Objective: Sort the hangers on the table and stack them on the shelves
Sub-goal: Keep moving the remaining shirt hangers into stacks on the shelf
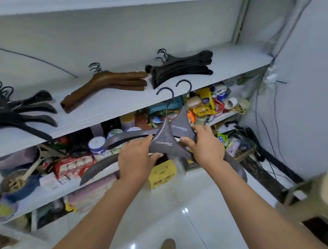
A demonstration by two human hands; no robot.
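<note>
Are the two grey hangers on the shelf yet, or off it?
Off. The left hand and right hand grip the grey hangers in the air in front of the shelf.

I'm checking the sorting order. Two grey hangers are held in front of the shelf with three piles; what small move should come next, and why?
Probably raise the grey hangers to the bare shelf right of the dark pile. The left hand and right hand both grip them below shelf level, and the black pile and brown wooden pile differ; whether the dark pile matches is unclear.
</note>
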